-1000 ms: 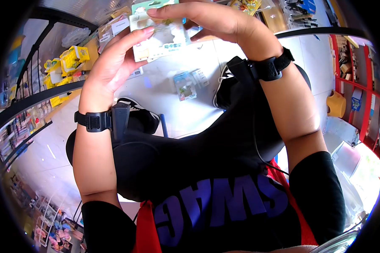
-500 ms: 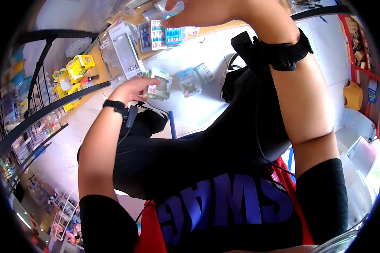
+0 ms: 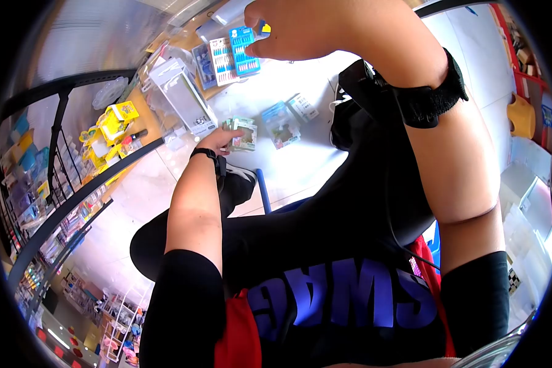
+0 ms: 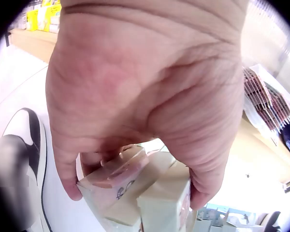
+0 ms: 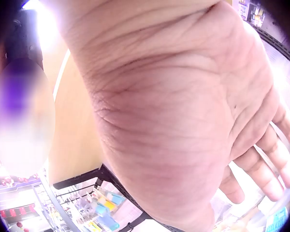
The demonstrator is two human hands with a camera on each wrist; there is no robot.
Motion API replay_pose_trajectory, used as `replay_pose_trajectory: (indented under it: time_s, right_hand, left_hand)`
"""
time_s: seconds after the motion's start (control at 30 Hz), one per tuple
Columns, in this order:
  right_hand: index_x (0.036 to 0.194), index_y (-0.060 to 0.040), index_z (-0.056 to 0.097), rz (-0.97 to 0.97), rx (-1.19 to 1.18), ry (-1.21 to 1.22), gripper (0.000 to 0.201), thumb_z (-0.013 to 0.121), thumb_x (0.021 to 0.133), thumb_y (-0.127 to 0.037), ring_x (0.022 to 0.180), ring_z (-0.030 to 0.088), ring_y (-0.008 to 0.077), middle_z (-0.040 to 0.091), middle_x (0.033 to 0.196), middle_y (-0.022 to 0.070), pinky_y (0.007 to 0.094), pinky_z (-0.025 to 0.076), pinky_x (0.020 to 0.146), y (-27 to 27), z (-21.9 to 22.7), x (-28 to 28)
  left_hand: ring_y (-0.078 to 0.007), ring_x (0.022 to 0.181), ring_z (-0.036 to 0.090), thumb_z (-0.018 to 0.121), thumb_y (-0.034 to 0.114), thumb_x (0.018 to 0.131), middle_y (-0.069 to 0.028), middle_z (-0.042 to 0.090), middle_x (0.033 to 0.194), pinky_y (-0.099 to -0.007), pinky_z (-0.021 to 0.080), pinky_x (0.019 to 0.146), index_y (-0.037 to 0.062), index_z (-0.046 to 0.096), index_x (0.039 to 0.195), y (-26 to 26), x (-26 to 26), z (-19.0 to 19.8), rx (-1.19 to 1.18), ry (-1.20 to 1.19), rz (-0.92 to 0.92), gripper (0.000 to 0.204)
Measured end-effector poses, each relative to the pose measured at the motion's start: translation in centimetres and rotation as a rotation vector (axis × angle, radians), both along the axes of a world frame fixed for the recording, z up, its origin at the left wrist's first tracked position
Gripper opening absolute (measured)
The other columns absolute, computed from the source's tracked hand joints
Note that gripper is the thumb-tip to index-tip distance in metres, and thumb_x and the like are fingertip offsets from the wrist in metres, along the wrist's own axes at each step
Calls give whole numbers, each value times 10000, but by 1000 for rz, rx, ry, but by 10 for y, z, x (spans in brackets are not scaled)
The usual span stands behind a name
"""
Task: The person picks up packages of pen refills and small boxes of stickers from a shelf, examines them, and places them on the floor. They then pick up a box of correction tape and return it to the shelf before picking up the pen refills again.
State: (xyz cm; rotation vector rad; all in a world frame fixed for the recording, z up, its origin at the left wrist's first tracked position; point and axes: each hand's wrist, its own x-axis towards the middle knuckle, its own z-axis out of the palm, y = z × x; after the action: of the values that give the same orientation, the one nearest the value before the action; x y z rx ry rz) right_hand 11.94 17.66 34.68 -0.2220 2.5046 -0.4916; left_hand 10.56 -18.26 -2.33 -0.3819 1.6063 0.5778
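Low near the floor, my left hand [image 3: 214, 141] grips a small bunch of pale green boxes [image 3: 245, 134], with the thumb on one side and fingers on the other. The left wrist view shows the pale ends of the boxes [image 4: 164, 198] between them. Higher up, my right hand [image 3: 313, 30] is spread over the edge of the shelf, holding nothing. Its fingers [image 5: 261, 176] are loosely extended in the right wrist view. Closest to its fingertips is a blue pack [image 3: 244, 52] of small rowed items, overlapping a white pack [image 3: 222, 61].
Light blue boxes [image 3: 281, 126] lie on the white floor between the shoes. A long clear-windowed package [image 3: 184, 92] stands by the wooden shelf. Yellow packaging [image 3: 113, 122] sits left, behind a black rail [image 3: 86, 202]. Red shelving [image 3: 524, 80] is at right.
My left hand has carried the pale green boxes down from chest height towards the floor. The right hand has let go of them and now hovers near the blue pack.
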Motion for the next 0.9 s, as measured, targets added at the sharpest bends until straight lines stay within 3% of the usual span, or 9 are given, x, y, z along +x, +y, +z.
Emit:
replay_pose_trajectory:
  time_s: [0.13,0.33,0.57,0.63,0.73,0.9]
  right_hand:
    - [1164,24,727,-28,-12,-2,467,582,967,-373,1146,678,385,712,1210,238,462,535,983,-2,-4,-2]
    - [1233,23,693,-17,0,32,483,581,975,-369,1182,663,381,694,1260,236,454,520,1014,-3,-7,-6]
    - [1265,16,675,-2,-7,51,493,579,975,-371,1216,647,376,678,1304,228,447,503,1042,-4,-5,-2]
    - [1266,8,678,-21,27,64,486,576,973,-366,1208,650,376,684,1296,220,449,506,1036,-4,-4,1]
    - [1231,4,702,-17,2,43,462,579,967,-355,1181,664,373,702,1260,214,448,521,1013,-1,-3,4]
    - [1147,8,741,-35,5,-44,418,575,967,-331,1131,685,368,721,1209,207,442,541,965,-1,10,3]
  left_hand:
    - [-198,1132,617,856,332,839,-2,653,1245,-434,460,924,233,402,1450,-6,9,-17,45,85,80,767]
    - [-193,1149,605,856,312,840,3,619,1320,-431,453,940,239,352,1518,0,3,34,164,76,146,848]
    - [-208,1130,610,839,299,856,-30,608,1325,-437,472,955,224,252,1591,-3,-20,63,217,141,278,944]
    - [-204,1148,590,832,337,860,-18,603,1317,-455,437,984,225,271,1583,-9,-24,53,218,133,295,922]
    - [-187,1185,532,816,425,859,1,608,1285,-482,348,1015,238,432,1479,-8,-19,48,116,114,208,753]
    - [-147,1073,562,835,411,844,45,644,1198,-368,372,914,262,517,1371,-14,-8,11,82,46,144,633]
